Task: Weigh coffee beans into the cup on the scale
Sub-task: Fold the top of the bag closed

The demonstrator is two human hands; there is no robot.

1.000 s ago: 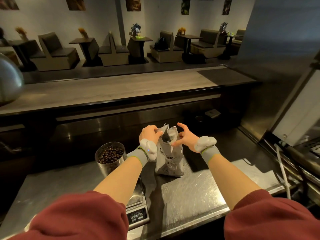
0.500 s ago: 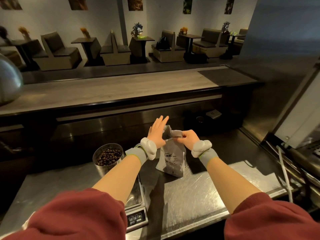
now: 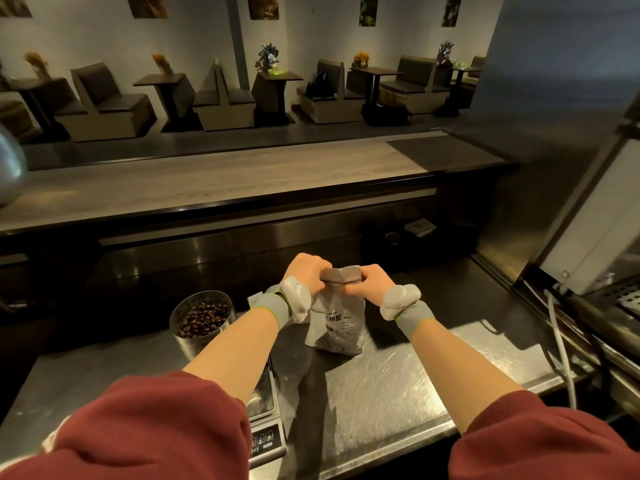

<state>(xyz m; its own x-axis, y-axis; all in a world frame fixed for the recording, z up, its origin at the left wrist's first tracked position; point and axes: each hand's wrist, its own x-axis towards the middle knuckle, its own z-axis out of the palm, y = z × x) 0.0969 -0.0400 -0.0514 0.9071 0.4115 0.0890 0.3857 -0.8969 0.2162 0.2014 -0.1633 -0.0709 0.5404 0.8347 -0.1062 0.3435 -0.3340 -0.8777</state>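
Toward the counter's (image 3: 398, 386) left end, the cup (image 3: 202, 318) of beans sits on the scale (image 3: 265, 417). My left hand (image 3: 308, 275) and right hand (image 3: 372, 282) pinch the folded top of the bag (image 3: 337, 323) standing upright mid-counter, just right of the cup.

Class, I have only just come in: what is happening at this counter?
A person in red sleeves is at a steel counter, both hands pinching the folded top of a pale coffee bag that stands upright. The left hand and right hand grip it at either end. To the bag's left, a metal cup holding coffee beans sits on a digital scale. Nothing is being poured now.
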